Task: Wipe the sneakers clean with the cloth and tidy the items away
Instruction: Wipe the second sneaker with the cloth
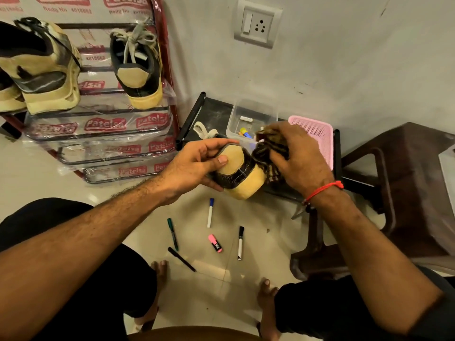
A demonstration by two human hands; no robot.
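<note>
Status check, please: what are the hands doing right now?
Left hand grips black-and-tan sneaker. Right hand presses dark patterned cloth on it. Five pens loose on floor.

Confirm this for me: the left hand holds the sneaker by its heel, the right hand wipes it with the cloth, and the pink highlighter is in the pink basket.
One detail is wrong. The pink highlighter lies on the floor among the markers, not in the pink basket, as the head view shows. The rest stands: the left hand holds the sneaker by its heel, and the right hand presses the cloth to it.
</note>
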